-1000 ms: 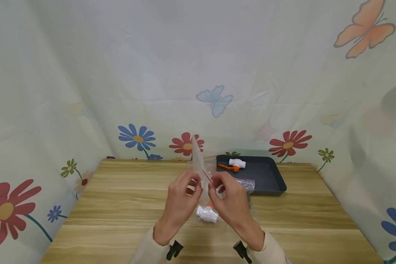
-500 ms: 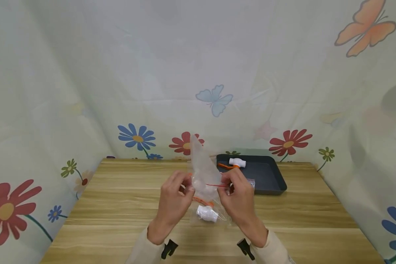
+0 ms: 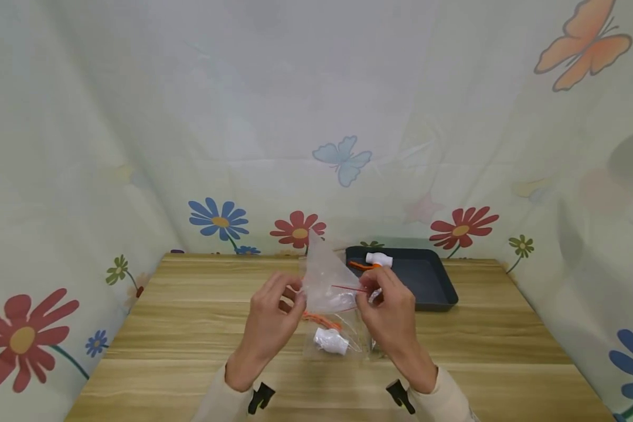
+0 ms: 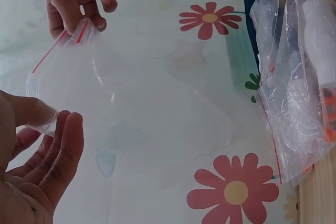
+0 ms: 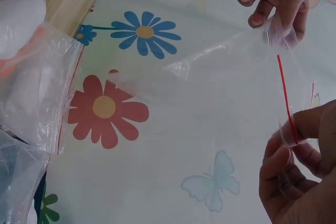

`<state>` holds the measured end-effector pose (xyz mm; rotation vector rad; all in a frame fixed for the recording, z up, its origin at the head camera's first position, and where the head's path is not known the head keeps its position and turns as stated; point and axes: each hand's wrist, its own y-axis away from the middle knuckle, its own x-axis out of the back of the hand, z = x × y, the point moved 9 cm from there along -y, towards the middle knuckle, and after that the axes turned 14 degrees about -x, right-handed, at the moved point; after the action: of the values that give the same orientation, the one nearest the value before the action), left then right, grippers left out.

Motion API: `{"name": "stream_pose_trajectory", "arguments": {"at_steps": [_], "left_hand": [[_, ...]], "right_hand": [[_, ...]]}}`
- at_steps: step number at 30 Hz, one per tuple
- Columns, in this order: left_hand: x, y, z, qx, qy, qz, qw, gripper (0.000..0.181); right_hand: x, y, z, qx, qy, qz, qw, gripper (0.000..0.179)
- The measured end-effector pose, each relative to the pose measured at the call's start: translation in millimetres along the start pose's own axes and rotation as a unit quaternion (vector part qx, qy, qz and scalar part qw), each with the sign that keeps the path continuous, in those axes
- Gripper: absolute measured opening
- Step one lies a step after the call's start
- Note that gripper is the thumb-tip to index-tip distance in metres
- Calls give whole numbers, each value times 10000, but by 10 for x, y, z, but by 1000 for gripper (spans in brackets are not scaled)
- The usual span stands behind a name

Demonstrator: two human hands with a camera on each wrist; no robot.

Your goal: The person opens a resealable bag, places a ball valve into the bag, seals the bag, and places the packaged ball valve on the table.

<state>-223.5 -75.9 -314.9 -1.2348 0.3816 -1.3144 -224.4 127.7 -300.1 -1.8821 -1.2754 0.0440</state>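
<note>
A clear zip-lock bag with a red seal line hangs between my hands above the table. My left hand pinches its left edge between thumb and fingers. At the right end of the red line, my right hand pinches the bag's mouth. In the right wrist view the bag looks thin, and I see nothing inside it. Below it on the table lies a white ball valve with an orange handle, inside another clear zip bag.
A dark grey tray stands at the back right. Another white valve with an orange handle lies in it. Part of a further clear bag shows beside the packed valve. A flower-printed curtain hangs behind the wooden table.
My hands have moved apart, the left one leftward and the right one rightward. The bag has turned from nearly edge-on to spread flat, and its upper corner sits lower.
</note>
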Motion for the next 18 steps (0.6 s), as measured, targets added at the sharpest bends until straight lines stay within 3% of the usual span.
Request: {"name": "stream_pose_trajectory", "arguments": {"at_steps": [10,18], "left_hand": [[47,-7,45,-214,-123,-150,9996,11],[108,-18,36,-124,-374,-162,9991,7]], "right_hand": [[-90,55,-57,212,-133,-505,9984,14],[-112,81,-96,378,54,-830,9958,12]]}}
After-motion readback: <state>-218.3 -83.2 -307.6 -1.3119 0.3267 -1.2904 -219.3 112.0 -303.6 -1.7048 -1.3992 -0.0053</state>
